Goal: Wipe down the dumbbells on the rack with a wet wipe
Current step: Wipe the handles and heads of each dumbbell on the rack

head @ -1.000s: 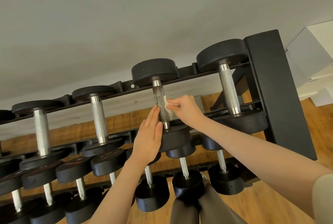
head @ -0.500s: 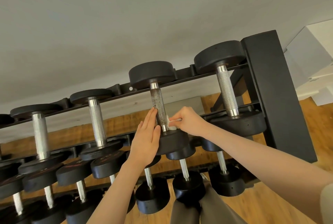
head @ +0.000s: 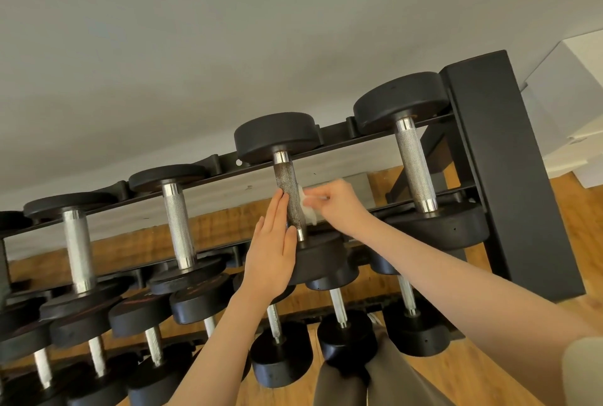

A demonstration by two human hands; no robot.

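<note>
Dumbbells [head: 75, 249] line the top tier of a black rack [head: 509, 177], their knurled handles running front to back, with more stacked on the lower tiers over a wood floor. Toward the rack's left end two bright chrome handles look dry and, by appearance, untouched. Past the middle, the left hand [head: 272, 249] lies flat with straight fingers against the near-left side of one dumbbell handle [head: 290, 196], steadying it without curling round. That handle looks darker than its neighbours, which suggests it is damp. On its right side, the right hand [head: 336, 206] pinches a white wet wipe [head: 306, 206] and presses it to the knurling. Compared with half a second ago, the wipe and right hand have ridden back up from the handle's near end toward its middle, a sign that the strokes along this bar are repeating and this dumbbell is close to done. At the rack's right end, beside the upright post, the last dumbbell [head: 414, 161] shows a pale, dry handle.
</note>
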